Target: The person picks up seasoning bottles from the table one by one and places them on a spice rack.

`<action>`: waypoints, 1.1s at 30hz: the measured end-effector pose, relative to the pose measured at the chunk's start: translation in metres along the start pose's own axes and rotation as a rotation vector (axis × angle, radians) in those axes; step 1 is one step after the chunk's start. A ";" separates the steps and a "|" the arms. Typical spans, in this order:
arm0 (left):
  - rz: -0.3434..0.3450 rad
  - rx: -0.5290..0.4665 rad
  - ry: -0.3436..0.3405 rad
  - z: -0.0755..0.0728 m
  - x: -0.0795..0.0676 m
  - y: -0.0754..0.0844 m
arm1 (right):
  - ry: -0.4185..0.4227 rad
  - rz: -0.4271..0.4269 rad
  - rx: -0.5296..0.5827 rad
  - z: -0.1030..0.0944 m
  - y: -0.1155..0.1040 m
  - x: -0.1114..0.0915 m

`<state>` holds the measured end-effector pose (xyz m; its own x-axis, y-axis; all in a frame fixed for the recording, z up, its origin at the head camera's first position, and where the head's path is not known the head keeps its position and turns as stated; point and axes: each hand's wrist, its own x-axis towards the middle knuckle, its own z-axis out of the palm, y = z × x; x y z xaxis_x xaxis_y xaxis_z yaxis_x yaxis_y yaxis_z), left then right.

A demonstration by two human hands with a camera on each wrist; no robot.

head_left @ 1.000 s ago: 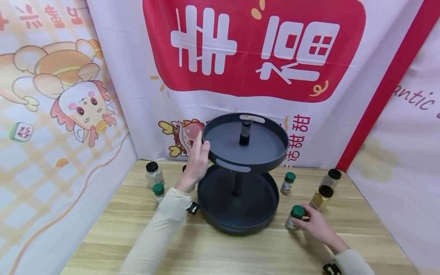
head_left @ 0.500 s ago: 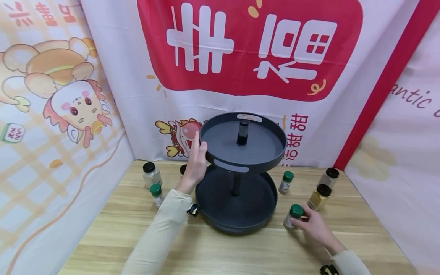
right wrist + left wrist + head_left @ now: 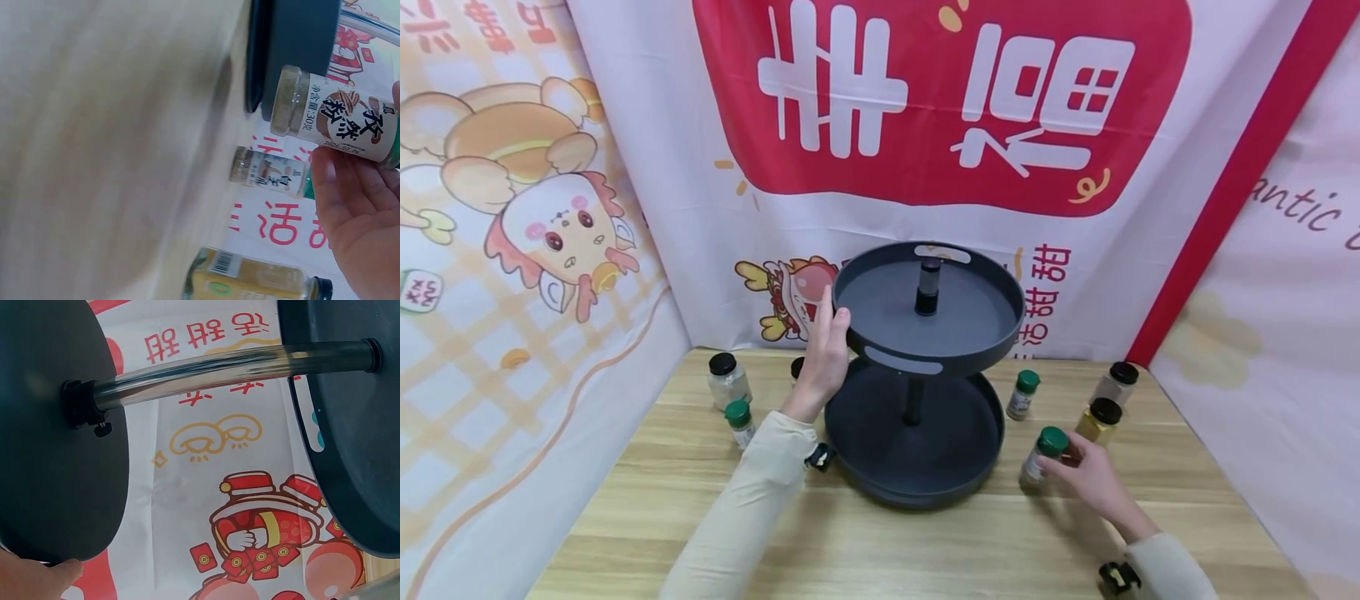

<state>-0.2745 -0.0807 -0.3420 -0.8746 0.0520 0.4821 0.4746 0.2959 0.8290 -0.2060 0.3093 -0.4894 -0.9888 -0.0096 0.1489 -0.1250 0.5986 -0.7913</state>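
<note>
With thumb and fingers, my right hand (image 3: pixel 1096 478) pinches a green-capped spice jar (image 3: pixel 1032 472) to the right of a dark two-tier tray stand (image 3: pixel 880 454). The right wrist view shows the jar's white label (image 3: pixel 350 119) with dark characters, and its glass base raised off the wood. My left hand (image 3: pixel 826 360) lies against the left side of the stand's upper tray (image 3: pixel 973 312), fingers straight up along the rim. In the left wrist view the left hand (image 3: pixel 37 576) touches the tray edge, and a shiny post (image 3: pixel 206 374) joins the two tiers.
Right of the stand are another green-capped jar (image 3: pixel 1022 395), a black-capped yellow jar (image 3: pixel 1094 428) and a clear black-capped jar (image 3: pixel 1115 386). To the left stand a clear jar (image 3: pixel 730 387) and a green-capped jar (image 3: pixel 741 427). Another black cap (image 3: pixel 797 367) shows behind my left hand.
The spice jar in my right hand has risen a little and tilted. My left hand stays at the upper tray's rim. The head view has shifted slightly.
</note>
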 end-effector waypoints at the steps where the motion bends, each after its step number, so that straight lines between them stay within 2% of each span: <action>1: 0.002 -0.001 0.000 0.000 0.000 0.000 | 0.003 -0.005 -0.001 -0.002 -0.002 0.000; 10: -0.019 -0.004 -0.014 -0.001 -0.001 0.001 | 0.065 -0.069 -0.049 -0.015 -0.014 0.008; 24: -0.060 -0.002 -0.012 -0.002 -0.003 0.001 | 0.063 -0.041 -0.075 -0.029 -0.040 0.024; 33: -0.054 -0.008 -0.008 -0.002 -0.003 0.002 | 0.049 -0.034 -0.057 -0.040 -0.059 0.033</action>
<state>-0.2708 -0.0823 -0.3417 -0.8996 0.0443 0.4345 0.4277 0.2911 0.8558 -0.2278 0.3061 -0.4143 -0.9786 0.0079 0.2054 -0.1523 0.6430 -0.7506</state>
